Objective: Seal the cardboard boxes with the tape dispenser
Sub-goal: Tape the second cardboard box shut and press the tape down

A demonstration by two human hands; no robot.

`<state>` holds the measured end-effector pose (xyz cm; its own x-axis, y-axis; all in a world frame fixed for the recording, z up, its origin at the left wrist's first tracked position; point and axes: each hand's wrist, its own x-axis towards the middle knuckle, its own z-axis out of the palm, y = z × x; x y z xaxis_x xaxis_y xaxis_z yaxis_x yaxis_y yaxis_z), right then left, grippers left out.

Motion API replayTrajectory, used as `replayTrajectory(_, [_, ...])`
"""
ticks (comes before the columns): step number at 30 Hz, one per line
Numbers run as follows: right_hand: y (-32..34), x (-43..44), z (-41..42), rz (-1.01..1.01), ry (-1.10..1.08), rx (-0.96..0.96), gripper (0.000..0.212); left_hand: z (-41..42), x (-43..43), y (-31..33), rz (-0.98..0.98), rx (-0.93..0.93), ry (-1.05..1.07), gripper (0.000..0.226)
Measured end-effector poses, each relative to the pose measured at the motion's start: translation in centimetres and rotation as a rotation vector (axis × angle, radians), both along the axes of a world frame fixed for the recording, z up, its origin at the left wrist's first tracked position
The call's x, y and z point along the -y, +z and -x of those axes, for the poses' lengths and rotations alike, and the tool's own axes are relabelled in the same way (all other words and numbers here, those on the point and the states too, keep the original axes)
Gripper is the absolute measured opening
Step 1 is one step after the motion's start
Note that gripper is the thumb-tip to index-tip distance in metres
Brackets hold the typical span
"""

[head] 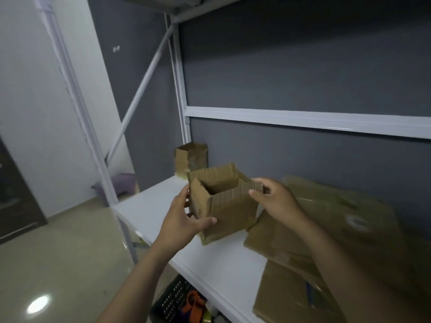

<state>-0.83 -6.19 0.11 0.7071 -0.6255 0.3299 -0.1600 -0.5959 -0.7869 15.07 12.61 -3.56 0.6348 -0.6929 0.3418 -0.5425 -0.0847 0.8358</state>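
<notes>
A small brown cardboard box (231,210) stands on the white shelf (219,264) with its top flaps up and its inside showing. My left hand (186,217) grips its left side, thumb across the front face. My right hand (277,201) pinches the upright right flap. A second small open box (191,158) stands behind it at the shelf's back left corner. No tape dispenser is plainly visible.
Flattened cardboard sheets (326,229) are piled on the shelf to the right. White rack posts (179,89) and a grey wall stand behind. Under the shelf sits a dark perforated crate (175,297) with orange and other items. Shiny floor lies to the left.
</notes>
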Motion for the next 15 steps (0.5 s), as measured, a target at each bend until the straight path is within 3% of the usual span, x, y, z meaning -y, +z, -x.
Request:
replayTrajectory(7, [-1.5, 2.8, -11.9, 0.075, 0.158, -0.180, 0.029, -10.3, 1.1, -1.9, -0.040, -0.055, 0.081, 0.091])
replayTrajectory(10, [-1.9, 5.4, -16.2, 0.084, 0.164, -0.274, 0.024, -15.0, 3.4, -2.8, -0.095, -0.048, 0.128, 0.097])
replayTrajectory(15, [-3.3, 9.5, -22.1, 0.273, 0.136, -0.474, 0.037, -20.9, 7.5, -4.1, -0.168, -0.017, 0.177, 0.095])
